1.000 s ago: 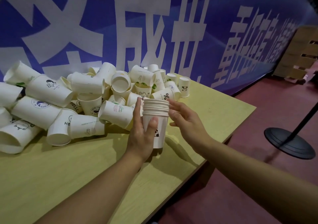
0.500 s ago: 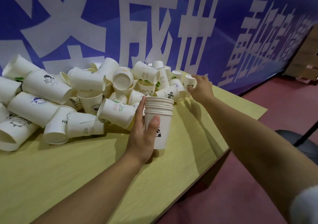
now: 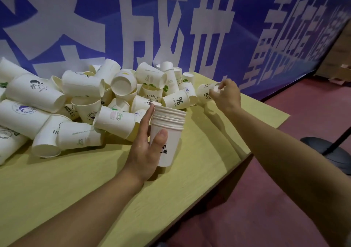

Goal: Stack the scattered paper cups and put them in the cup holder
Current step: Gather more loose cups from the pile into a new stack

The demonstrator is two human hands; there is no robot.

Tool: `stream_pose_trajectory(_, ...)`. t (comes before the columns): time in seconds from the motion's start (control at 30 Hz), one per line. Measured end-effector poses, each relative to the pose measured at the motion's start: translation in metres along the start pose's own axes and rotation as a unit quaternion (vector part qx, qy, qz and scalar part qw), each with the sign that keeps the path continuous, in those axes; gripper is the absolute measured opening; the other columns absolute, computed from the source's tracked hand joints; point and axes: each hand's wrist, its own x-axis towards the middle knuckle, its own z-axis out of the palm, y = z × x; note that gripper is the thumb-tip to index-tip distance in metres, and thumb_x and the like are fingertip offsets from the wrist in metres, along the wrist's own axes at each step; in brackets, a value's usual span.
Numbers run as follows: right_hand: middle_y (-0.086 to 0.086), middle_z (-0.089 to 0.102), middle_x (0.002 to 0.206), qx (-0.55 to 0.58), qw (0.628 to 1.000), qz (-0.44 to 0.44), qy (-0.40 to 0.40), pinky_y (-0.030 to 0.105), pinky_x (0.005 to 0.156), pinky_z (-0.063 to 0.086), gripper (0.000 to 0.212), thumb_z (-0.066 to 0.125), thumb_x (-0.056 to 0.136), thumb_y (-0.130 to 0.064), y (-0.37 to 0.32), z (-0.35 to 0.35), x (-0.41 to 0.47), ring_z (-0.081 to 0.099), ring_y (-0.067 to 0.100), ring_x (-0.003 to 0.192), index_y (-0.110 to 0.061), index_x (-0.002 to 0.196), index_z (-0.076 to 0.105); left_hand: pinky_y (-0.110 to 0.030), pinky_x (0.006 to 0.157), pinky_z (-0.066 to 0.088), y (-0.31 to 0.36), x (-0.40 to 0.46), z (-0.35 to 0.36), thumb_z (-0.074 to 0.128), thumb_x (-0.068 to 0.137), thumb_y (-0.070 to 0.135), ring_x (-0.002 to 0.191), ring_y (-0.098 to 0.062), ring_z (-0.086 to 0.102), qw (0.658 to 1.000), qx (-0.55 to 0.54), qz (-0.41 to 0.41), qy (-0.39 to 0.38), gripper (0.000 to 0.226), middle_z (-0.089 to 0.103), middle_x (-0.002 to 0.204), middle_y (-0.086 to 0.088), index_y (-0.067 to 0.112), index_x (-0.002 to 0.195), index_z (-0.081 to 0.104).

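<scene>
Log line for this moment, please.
left hand: holds cup stack upright | right hand: pinches panda cup at pile edge | holder: unseen

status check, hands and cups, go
Left hand holds nested stack upright on table. Right hand pinches panda cup at pile edge. Nothing blocking.

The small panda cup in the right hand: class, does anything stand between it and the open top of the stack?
Nothing visible does. The right hand holds the small panda cup right of the stack that the left hand grips; only bare table lies between.
</scene>
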Motion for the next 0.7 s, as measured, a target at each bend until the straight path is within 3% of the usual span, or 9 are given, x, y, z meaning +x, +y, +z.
stream_pose_trajectory(0.07, 0.001, 0.054, 0.113, 0.032, 0.998, 0.019, -0.056, 0.036, 0.088, 0.058, 0.048, 0.079, 0.084, -0.018, 0.0, -0.015, -0.018, 0.06, 0.024, 0.102, -0.018, 0.122, 0.049, -0.017, 0.078, 0.053, 0.002, -0.002, 0.001, 0.055, 0.079, 0.065, 0.109, 0.0, 0.064, 1.0, 0.004, -0.001, -0.003, 0.072, 0.056, 0.142, 0.007, 0.061, 0.145, 0.026)
stream_pose_trajectory(0.2, 0.01, 0.048, 0.136, -0.071, 0.972, 0.022, -0.221, 0.033, 0.083, 0.053, 0.091, 0.082, 0.08, -0.019, 0.003, -0.039, -0.041, 0.055, 0.024, 0.113, -0.032, 0.151, 0.027, -0.019, 0.078, 0.054, 0.008, 0.001, 0.008, 0.056, 0.079, 0.063, 0.109, -0.002, 0.065, 1.0, 0.016, 0.006, 0.003, 0.075, 0.057, 0.14, 0.006, 0.055, 0.148, 0.027)
stream_pose_trajectory(0.3, 0.011, 0.045, 0.145, -0.146, 0.909, 0.035, -0.388, 0.035, 0.086, 0.052, 0.098, 0.078, 0.084, -0.021, -0.003, -0.053, -0.041, 0.054, 0.025, 0.115, -0.042, 0.155, 0.014, -0.018, 0.08, 0.052, 0.013, 0.01, 0.019, 0.055, 0.079, 0.064, 0.107, 0.002, 0.064, 1.0, 0.022, 0.005, -0.002, 0.076, 0.06, 0.131, 0.021, 0.049, 0.149, 0.028)
stream_pose_trajectory(0.37, 0.009, 0.047, 0.141, -0.165, 0.887, 0.02, -0.431, 0.033, 0.086, 0.05, 0.092, 0.076, 0.086, -0.021, -0.009, -0.054, -0.037, 0.055, 0.025, 0.113, -0.041, 0.154, 0.017, -0.015, 0.085, 0.049, 0.017, 0.018, 0.027, 0.052, 0.079, 0.067, 0.112, 0.011, 0.059, 0.998, 0.065, 0.011, -0.025, 0.075, 0.055, 0.127, 0.038, 0.052, 0.148, 0.027)
stream_pose_trajectory(0.47, 0.009, 0.051, 0.132, -0.158, 0.885, 0.016, -0.438, 0.032, 0.082, 0.055, 0.087, 0.077, 0.085, -0.022, -0.014, -0.051, -0.029, 0.06, 0.025, 0.109, -0.04, 0.149, 0.022, -0.008, 0.082, 0.048, 0.02, 0.034, 0.035, 0.049, 0.08, 0.068, 0.105, 0.02, 0.056, 0.992, 0.114, 0.02, -0.058, 0.08, 0.053, 0.12, 0.049, 0.049, 0.153, 0.022)
stream_pose_trajectory(0.53, 0.012, 0.055, 0.124, -0.109, 0.904, 0.026, -0.411, 0.035, 0.082, 0.06, 0.085, 0.079, 0.083, -0.02, -0.01, -0.051, -0.025, 0.065, 0.026, 0.101, -0.038, 0.145, 0.024, -0.022, 0.093, 0.052, 0.013, 0.045, 0.039, 0.05, 0.082, 0.068, 0.115, 0.012, 0.057, 0.992, 0.115, 0.02, -0.057, 0.079, 0.054, 0.135, 0.033, 0.051, 0.153, 0.022)
stream_pose_trajectory(0.6, 0.016, 0.059, 0.116, -0.002, 0.946, 0.03, -0.323, 0.042, 0.083, 0.062, 0.084, 0.079, 0.083, -0.016, -0.006, -0.055, -0.022, 0.069, 0.028, 0.094, -0.036, 0.143, 0.024, -0.043, 0.103, 0.051, 0.003, 0.052, 0.041, 0.052, 0.084, 0.067, 0.127, -0.003, 0.055, 0.991, 0.116, 0.025, -0.056, 0.074, 0.05, 0.147, 0.016, 0.057, 0.15, 0.022)
stream_pose_trajectory(0.63, 0.018, 0.06, 0.114, 0.072, 0.959, 0.033, -0.273, 0.044, 0.084, 0.061, 0.083, 0.078, 0.083, -0.013, -0.006, -0.059, -0.022, 0.07, 0.029, 0.093, -0.035, 0.144, 0.024, -0.046, 0.105, 0.05, -0.002, 0.053, 0.041, 0.053, 0.084, 0.066, 0.129, -0.005, 0.054, 0.991, 0.115, 0.025, -0.058, 0.073, 0.05, 0.147, 0.018, 0.058, 0.15, 0.023)
stream_pose_trajectory(0.7, 0.02, 0.061, 0.114, 0.228, 0.949, 0.049, -0.214, 0.047, 0.088, 0.06, 0.08, 0.075, 0.085, -0.01, -0.01, -0.063, -0.028, 0.071, 0.032, 0.096, -0.034, 0.144, 0.025, -0.038, 0.101, 0.052, -0.008, 0.053, 0.042, 0.054, 0.083, 0.066, 0.124, 0.001, 0.056, 0.991, 0.112, 0.018, -0.064, 0.074, 0.052, 0.139, 0.032, 0.057, 0.15, 0.023)
